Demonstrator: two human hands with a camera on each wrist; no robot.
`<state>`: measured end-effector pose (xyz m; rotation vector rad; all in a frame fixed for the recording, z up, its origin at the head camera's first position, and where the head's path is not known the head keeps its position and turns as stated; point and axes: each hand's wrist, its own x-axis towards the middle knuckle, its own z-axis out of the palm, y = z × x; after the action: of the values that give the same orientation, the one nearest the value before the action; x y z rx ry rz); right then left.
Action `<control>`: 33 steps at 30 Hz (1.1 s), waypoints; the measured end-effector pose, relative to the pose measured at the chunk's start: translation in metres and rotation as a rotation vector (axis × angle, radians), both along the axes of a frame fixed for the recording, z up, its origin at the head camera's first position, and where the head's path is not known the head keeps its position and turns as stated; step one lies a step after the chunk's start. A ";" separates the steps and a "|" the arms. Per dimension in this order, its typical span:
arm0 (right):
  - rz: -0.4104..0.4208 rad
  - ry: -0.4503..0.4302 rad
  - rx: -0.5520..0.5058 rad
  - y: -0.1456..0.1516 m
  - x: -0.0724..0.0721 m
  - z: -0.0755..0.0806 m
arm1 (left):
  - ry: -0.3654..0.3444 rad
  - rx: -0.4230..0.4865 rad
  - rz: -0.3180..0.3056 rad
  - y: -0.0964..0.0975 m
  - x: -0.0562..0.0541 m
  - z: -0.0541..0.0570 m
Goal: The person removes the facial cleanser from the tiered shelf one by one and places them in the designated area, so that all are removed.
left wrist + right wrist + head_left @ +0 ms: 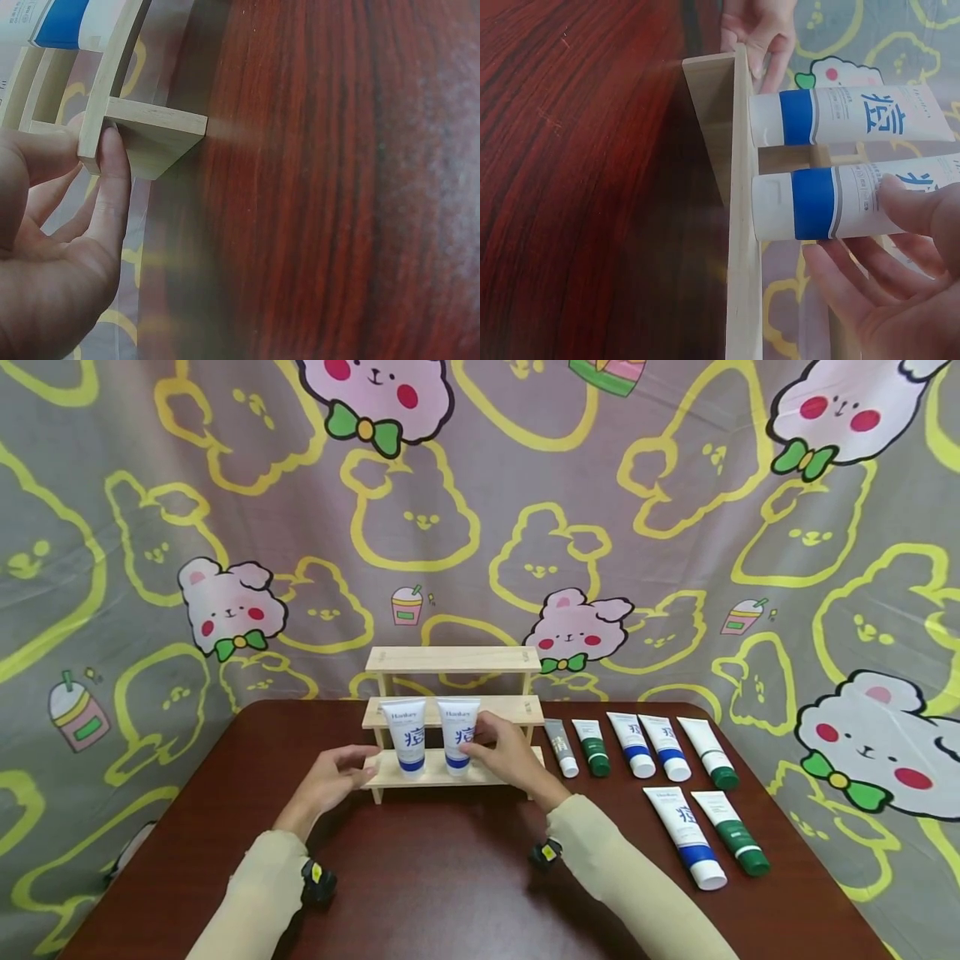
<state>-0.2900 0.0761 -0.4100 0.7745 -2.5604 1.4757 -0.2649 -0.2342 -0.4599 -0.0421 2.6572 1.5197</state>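
A three-tier wooden display rack (453,658) stands at the back of the table. Two white tubes with blue bands stand cap-down on its lowest shelf, the left tube (405,735) beside the right tube (458,727). My right hand (510,752) holds the right tube, thumb on its front and fingers behind, as the right wrist view shows; its cap (774,206) meets the shelf. With my left hand (333,781) I pinch the left end of the lowest shelf (94,135), thumb and fingers on opposite faces of the board.
Right of the rack, several tubes lie on the dark red table (450,877): a grey tube (561,747), green-and-white tubes such as the nearest one (731,832), and blue-banded ones such as the large tube (685,837). A patterned curtain (465,527) hangs behind.
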 end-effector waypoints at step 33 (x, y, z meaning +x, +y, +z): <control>-0.008 -0.041 0.042 0.032 0.017 0.011 | 0.000 0.005 -0.005 0.001 0.003 0.002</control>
<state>-0.2733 0.1082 -0.3994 0.7460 -2.6294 1.4557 -0.2622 -0.2331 -0.4577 -0.0350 2.6510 1.5251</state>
